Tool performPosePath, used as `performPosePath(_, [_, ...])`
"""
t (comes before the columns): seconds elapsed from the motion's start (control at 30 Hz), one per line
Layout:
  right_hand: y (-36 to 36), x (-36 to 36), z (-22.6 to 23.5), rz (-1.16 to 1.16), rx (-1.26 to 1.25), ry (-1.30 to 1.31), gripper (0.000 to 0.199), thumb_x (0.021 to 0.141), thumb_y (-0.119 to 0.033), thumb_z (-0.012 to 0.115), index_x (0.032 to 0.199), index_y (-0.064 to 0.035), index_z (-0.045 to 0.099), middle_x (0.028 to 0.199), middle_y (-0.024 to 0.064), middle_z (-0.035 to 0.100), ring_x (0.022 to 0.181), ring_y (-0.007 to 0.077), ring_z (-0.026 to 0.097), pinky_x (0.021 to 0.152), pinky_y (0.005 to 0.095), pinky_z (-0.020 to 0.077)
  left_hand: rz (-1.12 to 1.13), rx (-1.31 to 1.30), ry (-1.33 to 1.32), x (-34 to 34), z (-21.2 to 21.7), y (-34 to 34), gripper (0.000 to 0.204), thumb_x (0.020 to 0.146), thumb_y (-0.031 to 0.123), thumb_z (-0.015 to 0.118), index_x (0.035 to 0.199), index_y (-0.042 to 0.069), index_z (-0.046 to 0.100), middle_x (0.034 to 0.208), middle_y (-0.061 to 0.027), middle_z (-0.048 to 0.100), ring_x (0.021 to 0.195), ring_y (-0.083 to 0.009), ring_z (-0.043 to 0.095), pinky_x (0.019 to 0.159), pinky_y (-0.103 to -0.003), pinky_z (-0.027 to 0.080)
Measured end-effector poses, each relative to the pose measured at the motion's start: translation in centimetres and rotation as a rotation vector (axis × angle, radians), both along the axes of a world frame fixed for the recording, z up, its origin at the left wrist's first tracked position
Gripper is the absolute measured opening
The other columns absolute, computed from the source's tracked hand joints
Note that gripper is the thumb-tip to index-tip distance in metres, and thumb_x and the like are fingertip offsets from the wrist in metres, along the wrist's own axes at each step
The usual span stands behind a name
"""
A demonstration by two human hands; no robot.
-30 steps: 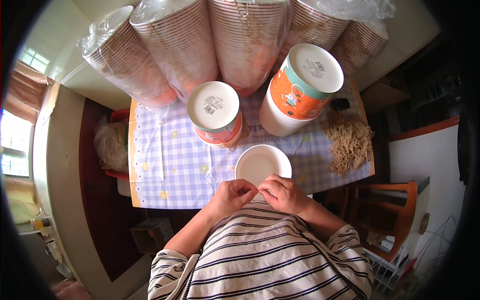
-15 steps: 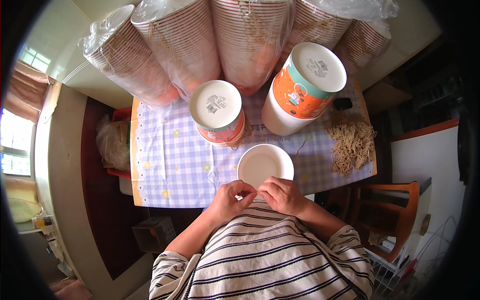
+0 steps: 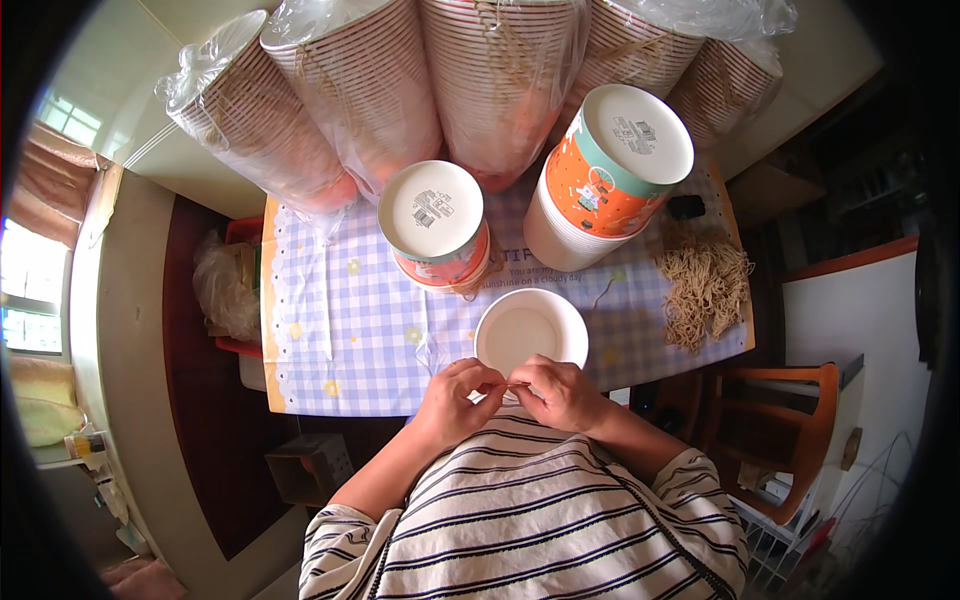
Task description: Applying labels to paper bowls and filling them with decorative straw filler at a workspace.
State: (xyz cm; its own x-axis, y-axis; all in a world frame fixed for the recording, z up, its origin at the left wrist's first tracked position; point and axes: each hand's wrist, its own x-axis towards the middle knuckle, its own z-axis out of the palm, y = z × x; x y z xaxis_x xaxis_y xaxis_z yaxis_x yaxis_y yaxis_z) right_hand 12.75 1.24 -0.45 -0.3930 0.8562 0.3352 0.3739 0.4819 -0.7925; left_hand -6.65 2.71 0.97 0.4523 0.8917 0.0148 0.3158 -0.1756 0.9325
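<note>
White paper bowl [image 3: 530, 328], mouth up, is sitting near the front edge of the worktop [image 3: 290, 345], just beyond the person's hands. Its near rim is partly hiding behind the fingers; cannot tell whether skin is touching it.

Left hand [image 3: 458, 398]: grip is closing in a pinch, thumb against forefinger. Right hand [image 3: 560, 393]: grip likewise pinching, fingers curling. Fingertips of both are meeting or nearly meeting in front of the bowl; what is lying between them is too small to make out.

Blue-and-white checked cloth [image 3: 345, 310] is covering the worktop. Beyond the bowl, to the left, an upside-down tub [image 3: 430, 208] is showing its white base. Beyond it to the right, a taller orange-and-green tub [image 3: 592, 190] is standing upside down over white tubs [image 3: 556, 236]. A tangled heap of tan string [image 3: 706, 295] is lying at the right edge, a small black object [image 3: 685, 207] resting behind it. One short loose strand [image 3: 602, 292] is lying between bowl and heap.

Tall stacks of cups [image 3: 500, 90] in clear plastic are lining the back. Striped shirt [image 3: 540, 500] is filling the lower middle; a wooden chair [image 3: 826, 430] is standing at right.
</note>
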Motion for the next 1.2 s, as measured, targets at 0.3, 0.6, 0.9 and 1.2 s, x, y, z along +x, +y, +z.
performPosePath(0.3, [0.5, 0.2, 0.2, -0.015, 0.099, -0.052, 0.021, 0.074, 0.001, 0.068, 0.089, -0.0064, 0.056, 0.081, 0.0066, 0.054, 0.070, 0.0257, 0.060, 0.060, 0.0353, 0.0494, -0.005, -0.107, 0.029, 0.0, 0.5, 0.1, 0.007, 0.078, 0.001, 0.067, 0.086, 0.000, 0.065, 0.078, -0.0106, 0.062, 0.072, -0.0220, 0.063, 0.061, -0.030, 0.052])
performPosePath(0.6, [0.6, 0.0, -0.2, -0.015, -0.109, 0.051, 0.014, 0.076, 0.004, 0.065, 0.087, -0.0023, 0.059, 0.083, 0.0087, 0.057, 0.070, 0.0265, 0.060, 0.062, 0.0330, 0.0492, -0.030, 0.161, 0.041, -0.4, -1.0, 0.6, 0.011, 0.075, 0.002, 0.069, 0.085, 0.005, 0.067, 0.080, -0.0075, 0.062, 0.071, -0.0272, 0.061, 0.066, -0.036, 0.049])
performPosePath(0.9, [1.4, -0.3, -1.0, -0.052, -0.407, 0.169, 0.006, 0.079, -0.001, 0.064, 0.085, -0.0007, 0.061, 0.078, 0.0085, 0.059, 0.071, 0.0199, 0.061, 0.063, 0.0299, 0.0478, -0.050, 0.469, 0.178, -0.3, -1.5, 1.6, 0.015, 0.073, 0.004, 0.069, 0.086, 0.008, 0.065, 0.081, -0.0041, 0.059, 0.070, -0.0229, 0.058, 0.063, -0.035, 0.044])
performPosePath(1.2, [3.6, -1.0, -4.5, -0.170, -0.498, 0.204, 0.007, 0.082, -0.007, 0.063, 0.082, 0.0005, 0.062, 0.073, 0.0090, 0.060, 0.066, 0.0157, 0.060, 0.060, 0.0287, 0.0463, 0.150, 0.348, 0.120, -0.1, -4.6, 2.8, 0.014, 0.075, 0.003, 0.069, 0.087, 0.008, 0.066, 0.086, -0.0061, 0.063, 0.069, -0.0246, 0.062, 0.061, -0.035, 0.048])
